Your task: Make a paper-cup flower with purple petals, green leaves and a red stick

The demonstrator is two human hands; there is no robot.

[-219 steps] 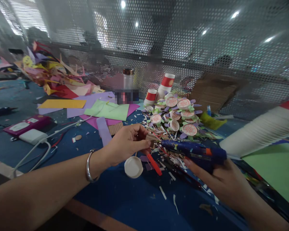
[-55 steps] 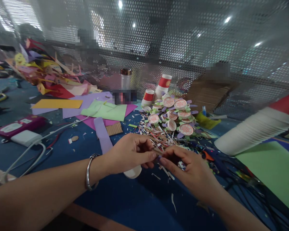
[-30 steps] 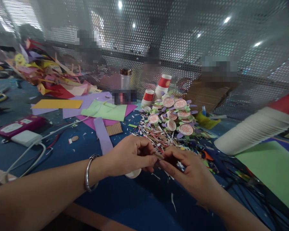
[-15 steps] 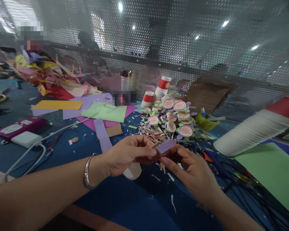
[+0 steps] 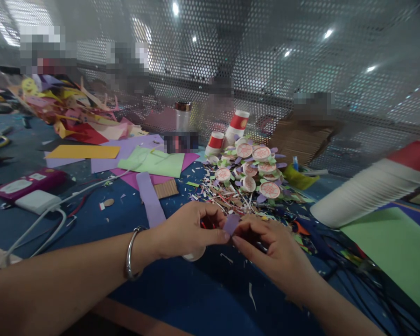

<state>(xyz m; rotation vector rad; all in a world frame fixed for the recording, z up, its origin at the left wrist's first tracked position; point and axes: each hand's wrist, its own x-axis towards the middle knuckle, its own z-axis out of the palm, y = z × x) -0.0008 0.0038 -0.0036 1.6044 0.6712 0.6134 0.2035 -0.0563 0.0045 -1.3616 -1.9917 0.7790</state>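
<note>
A grey perforated panel [image 5: 196,51] fills the upper part of the frame, and the dark blue worktop [image 5: 227,298] spreads beneath it. Neither has changed, nor has the leaning stack of paper cups [image 5: 367,191] at right or the pile of printed discs [image 5: 254,165] right of centre.

The left hand [image 5: 192,231] and right hand [image 5: 273,245] meet just below the middle of the frame. Several seconds ago the right hand held the blue glue gun [image 5: 311,234]; that now lies right of centre, past the right fingers, so the work appears to have gone from gluing to handling by fingers alone. A white disc [image 5: 195,254] shows partly beneath the left hand.

The smallest thing has changed most. The purple paper piece [image 5: 231,224], a flat, longer oblong half a second ago, now stands up shorter between the fingertips, its upper edge rounded. The left grip pinches its lower left side, and the right thumb and fingers close on its lower right. I judge it is being bent or pressed; a cardboard bit seen beside it then is hidden.
</note>
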